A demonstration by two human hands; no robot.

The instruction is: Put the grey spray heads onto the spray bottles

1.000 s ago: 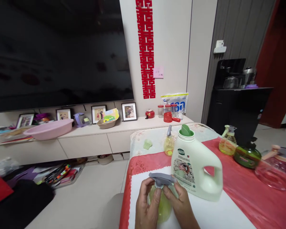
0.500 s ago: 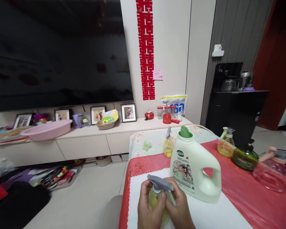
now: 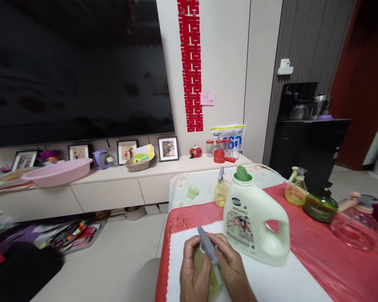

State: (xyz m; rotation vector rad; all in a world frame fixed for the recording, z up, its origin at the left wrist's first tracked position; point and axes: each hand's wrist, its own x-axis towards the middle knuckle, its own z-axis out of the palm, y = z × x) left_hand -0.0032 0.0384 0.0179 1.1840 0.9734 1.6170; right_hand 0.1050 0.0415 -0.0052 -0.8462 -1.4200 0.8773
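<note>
While hands (image 3: 208, 272) cup it, spray bottle (image 3: 208, 268) stands between.

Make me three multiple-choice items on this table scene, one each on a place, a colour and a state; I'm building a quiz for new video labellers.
1. Where does the detergent jug stand?
A. on the floor
B. on the table, right of the hands
C. on the TV shelf

2. What colour is the jug's cap?
A. green
B. red
C. black

3. How is the yellow spray bottle held?
A. lying untouched
B. by one hand only
C. by both hands

Answers:
1 B: it stands on the white mat.
2 A: the cap is green.
3 C: the left hand and the right hand wrap around it below the grey trigger head.
</note>
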